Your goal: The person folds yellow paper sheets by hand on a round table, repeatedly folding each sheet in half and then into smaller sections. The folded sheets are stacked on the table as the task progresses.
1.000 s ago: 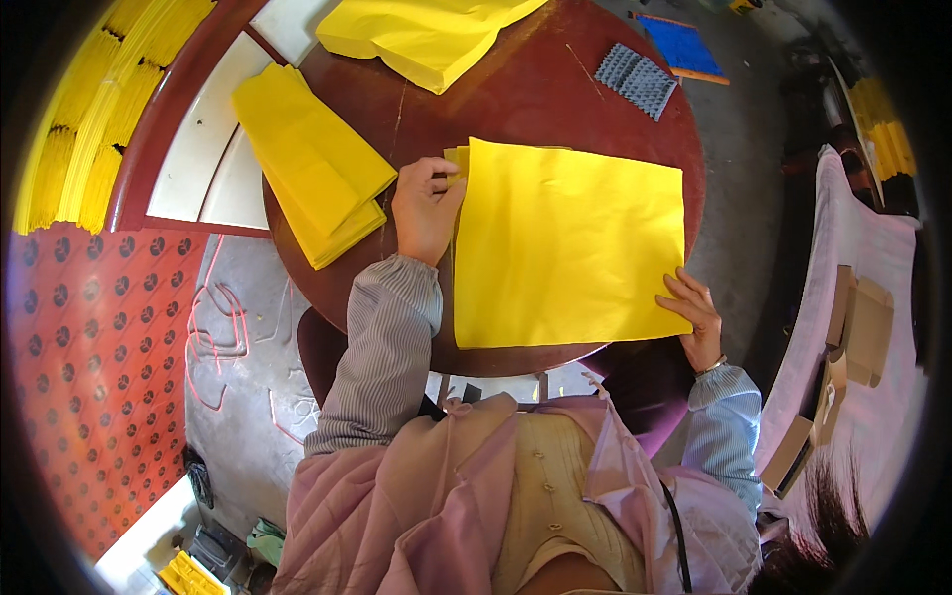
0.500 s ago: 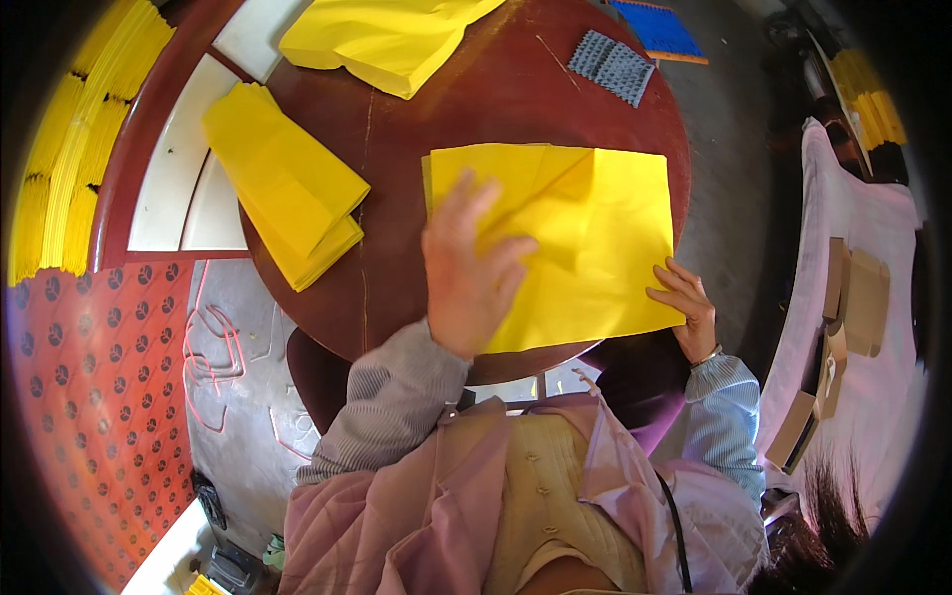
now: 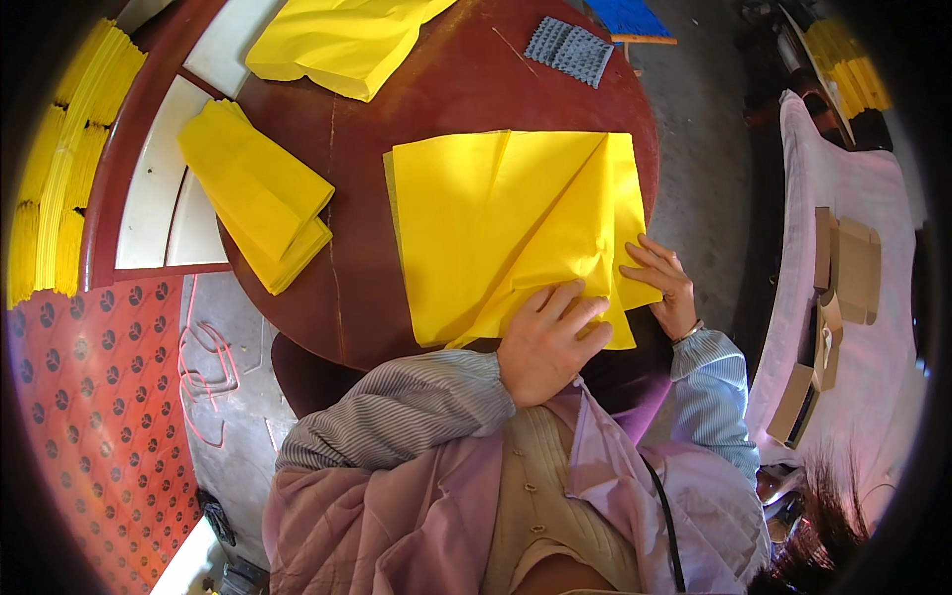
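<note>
A yellow sheet, thin and cloth-like, lies on the round dark red table in front of me, with another yellow layer peeking out along its left edge. My left hand presses bent fingers into its near edge and grips the material there; creases fan out from them toward the far right corner. At the right edge, my right hand has its fingers over a flap of the sheet, the thumb hidden. A folded yellow stack rests at the table's left, and a larger yellow piece at the far side.
A grey bumpy pad sits near the far right rim, with a blue item beyond. White panels adjoin the table at left, beside piled yellow bundles. On the right, a pink-covered surface carries open cardboard boxes.
My left hand has come down from above the sheet's left part to its near edge, moving right and toward me. The sheet now bunches and creases diagonally. The right hand stays at the right edge.
</note>
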`<state>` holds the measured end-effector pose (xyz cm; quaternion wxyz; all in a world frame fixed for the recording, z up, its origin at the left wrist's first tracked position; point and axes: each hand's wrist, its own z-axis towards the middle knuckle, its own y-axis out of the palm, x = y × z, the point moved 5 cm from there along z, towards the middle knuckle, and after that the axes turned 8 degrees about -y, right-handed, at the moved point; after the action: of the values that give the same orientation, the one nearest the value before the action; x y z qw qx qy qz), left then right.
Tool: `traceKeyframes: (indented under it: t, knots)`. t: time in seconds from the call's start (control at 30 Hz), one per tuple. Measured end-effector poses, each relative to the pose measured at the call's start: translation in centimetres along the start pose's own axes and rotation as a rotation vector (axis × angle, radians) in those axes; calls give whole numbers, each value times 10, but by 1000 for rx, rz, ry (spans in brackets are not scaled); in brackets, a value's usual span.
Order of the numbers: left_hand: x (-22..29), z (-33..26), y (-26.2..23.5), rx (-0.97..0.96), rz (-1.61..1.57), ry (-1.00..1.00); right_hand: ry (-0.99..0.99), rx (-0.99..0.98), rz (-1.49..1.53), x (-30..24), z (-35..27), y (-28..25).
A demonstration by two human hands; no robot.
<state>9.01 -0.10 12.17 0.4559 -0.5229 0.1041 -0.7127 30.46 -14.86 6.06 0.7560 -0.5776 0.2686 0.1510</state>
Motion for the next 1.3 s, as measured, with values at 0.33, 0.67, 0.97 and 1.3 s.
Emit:
traceKeyframes:
  t: [0.33, 0.67, 0.97, 1.3]
  knots:
    - [6, 4, -60, 28, -369, -241, -2, 47, -2, 9, -6, 4]
    - [24, 13, -25, -207, -663, -361, 38, 41, -20, 20, -14, 14]
    - [-114, 27, -45, 220, 262, -569, -13, 120, -114, 25, -16, 8]
    - [-151, 35, -17, 122, 573, -635, 5, 128, -28, 24, -18, 10]
